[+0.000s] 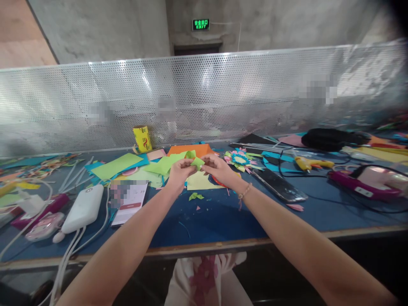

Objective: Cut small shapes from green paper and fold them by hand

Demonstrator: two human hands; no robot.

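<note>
Between my two hands is a small folded piece of light green paper (198, 163), lifted above the table. My left hand (182, 172) pinches its left side, and the fingers of my right hand (219, 169) close on its right side. Below it lies a pale yellow sheet (204, 182). Some small green paper leaves (196, 196) rest on the blue table just in front. To the right of my right hand sits a layered paper flower (240, 158) in blue, pink and green.
Green sheets (117, 165) and an orange sheet (191, 149) lie behind my hands. A white power bank (83, 208) with cables and a lit phone (132, 204) stand left. Right are a dark phone (280, 185), a yellow glue gun (314, 163) and a purple power strip (366, 187). A perforated metal screen (204, 97) borders the back.
</note>
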